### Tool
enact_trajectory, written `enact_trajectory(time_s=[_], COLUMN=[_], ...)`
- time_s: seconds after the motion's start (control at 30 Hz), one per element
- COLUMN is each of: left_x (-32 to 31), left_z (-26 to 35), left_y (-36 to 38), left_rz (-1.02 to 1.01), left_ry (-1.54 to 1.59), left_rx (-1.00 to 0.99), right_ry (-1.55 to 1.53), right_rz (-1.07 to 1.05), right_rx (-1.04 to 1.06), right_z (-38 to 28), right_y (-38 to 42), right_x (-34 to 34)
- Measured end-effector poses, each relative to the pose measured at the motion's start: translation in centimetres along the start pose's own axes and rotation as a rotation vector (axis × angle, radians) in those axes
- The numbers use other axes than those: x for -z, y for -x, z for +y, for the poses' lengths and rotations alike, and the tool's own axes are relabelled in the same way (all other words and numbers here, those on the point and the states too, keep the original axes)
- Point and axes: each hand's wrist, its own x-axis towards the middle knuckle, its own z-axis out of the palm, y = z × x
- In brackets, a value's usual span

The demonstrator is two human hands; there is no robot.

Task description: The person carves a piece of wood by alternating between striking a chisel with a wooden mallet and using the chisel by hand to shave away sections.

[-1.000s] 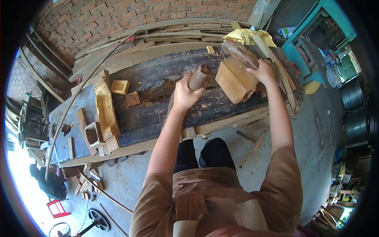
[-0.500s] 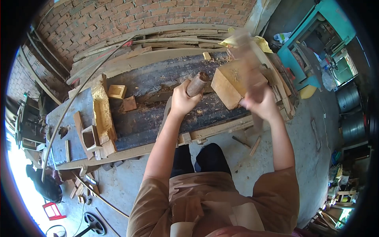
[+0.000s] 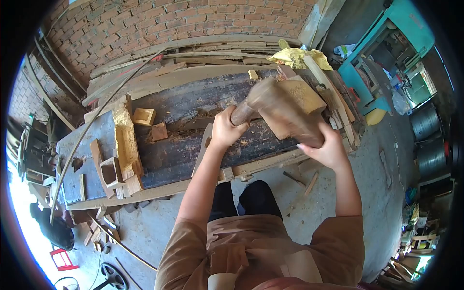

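Observation:
My left hand (image 3: 228, 128) is wrapped round the thick wooden handle (image 3: 242, 114) of a chisel, whose lower part is hidden below the fist. A wooden mallet (image 3: 290, 112), smeared by motion, is gripped at its near end by my right hand (image 3: 329, 147). Its far end overlaps the top of the chisel handle. Behind the mallet, a large light wooden block (image 3: 307, 94) rests on the dark bench top (image 3: 193, 96). Under my left forearm lies a flat wooden piece (image 3: 202, 147).
Left on the bench are a hollowed yellowish timber (image 3: 126, 140), a small square wooden tray (image 3: 143, 116), a reddish wood square (image 3: 158, 131) and an open wooden box (image 3: 110, 171). A yellow sack (image 3: 302, 57) lies at the back right. Right stands a teal machine (image 3: 360, 84).
My right hand has swung the mallet from upright on the right over to the left, down onto the chisel handle. My left hand keeps its grip nearly in place.

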Motion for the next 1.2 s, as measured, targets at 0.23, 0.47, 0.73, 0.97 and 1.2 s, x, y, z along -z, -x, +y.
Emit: enact_trajectory(time_s=[0.23, 0.47, 0.73, 0.97, 1.2], left_x=[0.0, 0.4, 0.7, 0.5, 0.9], left_z=[1.1, 0.7, 0.2, 0.8, -0.1], left_y=[0.0, 0.2, 0.0, 0.4, 0.4], left_rz=[0.023, 0.010, 0.031, 0.004, 0.004], left_ry=[0.021, 0.038, 0.055, 0.044, 0.117], left_rx=[0.034, 0.044, 0.047, 0.049, 0.038], right_ry=[-0.227, -0.455, -0.149, -0.666, -0.168], right_rz=[0.216, 0.388, 0.133, 0.347, 0.166], right_rx=[0.016, -0.005, -0.068, 0.046, -0.136], right_z=[1.0, 0.7, 0.3, 1.1, 0.4], right_y=[0.3, 0.4, 0.8, 1.3, 0.2], right_x=[-3.0, -1.0, -3.0, -4.0, -0.2])
